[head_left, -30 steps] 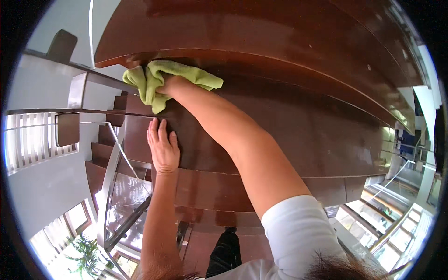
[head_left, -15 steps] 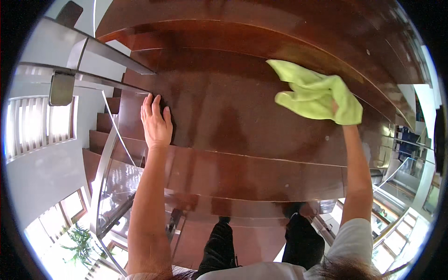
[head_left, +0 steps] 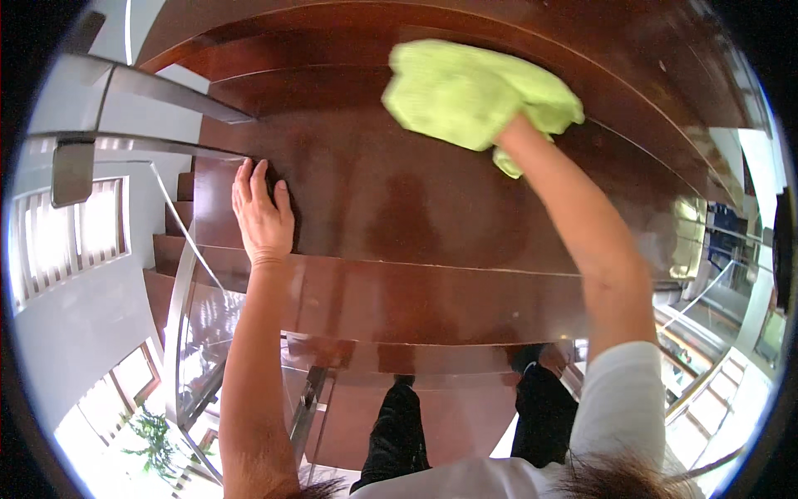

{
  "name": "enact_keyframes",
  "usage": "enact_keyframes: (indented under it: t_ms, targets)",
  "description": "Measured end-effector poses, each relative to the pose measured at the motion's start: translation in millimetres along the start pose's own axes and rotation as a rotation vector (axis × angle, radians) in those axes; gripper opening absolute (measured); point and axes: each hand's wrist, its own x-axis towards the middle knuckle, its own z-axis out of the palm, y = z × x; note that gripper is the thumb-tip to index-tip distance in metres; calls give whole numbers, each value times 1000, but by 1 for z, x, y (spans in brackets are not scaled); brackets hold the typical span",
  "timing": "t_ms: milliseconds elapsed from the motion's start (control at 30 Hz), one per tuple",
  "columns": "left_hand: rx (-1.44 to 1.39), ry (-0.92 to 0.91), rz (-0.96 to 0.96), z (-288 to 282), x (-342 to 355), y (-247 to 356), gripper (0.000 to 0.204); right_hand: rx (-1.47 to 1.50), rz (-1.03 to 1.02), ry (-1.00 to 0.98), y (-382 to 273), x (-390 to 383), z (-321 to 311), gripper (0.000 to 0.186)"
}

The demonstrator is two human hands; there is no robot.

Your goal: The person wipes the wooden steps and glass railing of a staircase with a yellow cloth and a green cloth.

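Observation:
A polished reddish-brown wooden stair tread [head_left: 349,200] stretches out in front of me. My left hand [head_left: 263,212] lies flat on its left end with the fingers apart, beside the foot of a metal railing post. Out at the far side of the tread, near the riser, a lime-green cloth [head_left: 453,91] is spread under and over my right hand [head_left: 517,133]. The fingers of that hand are hidden in the folds, and the cloth is slightly blurred by motion.
A metal and glass railing [head_left: 179,91] runs up the left side. Another glass panel [head_left: 706,291] stands at the right. Higher steps [head_left: 332,21] rise ahead, and my legs [head_left: 391,437] stand on lower ones. A green plant [head_left: 154,441] shows far below left.
My right hand has swept the cloth leftward and farther away across the tread. My left hand stays on the tread, while the whole view has shifted slightly.

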Motion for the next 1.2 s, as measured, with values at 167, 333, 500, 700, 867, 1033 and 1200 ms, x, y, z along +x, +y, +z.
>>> enact_keyframes:
  t_ms: [167,333,500,700,867,1033,1200]
  targets:
    - [28,-15,-4,-4,1,3,39,-1139,-590,-232,-21,72,117,31]
    - [-25,-27,37,9,7,12,37,-883,-719,197,9,100,115,34]
    - [-49,-24,46,4,-1,-4,37,-749,-881,160,9,31,-2,38]
    - [-17,-16,73,9,-3,-17,38,-1573,-659,387,-7,-139,-207,40]
    - [132,58,103,10,-3,-14,39,-1602,-321,667,13,-243,-329,43]
    - [-12,386,-25,23,-20,70,47,-1447,-282,831,19,-256,-295,46]
    - [-117,226,-409,56,-31,183,53,-1001,-568,373,3,-182,-110,49]
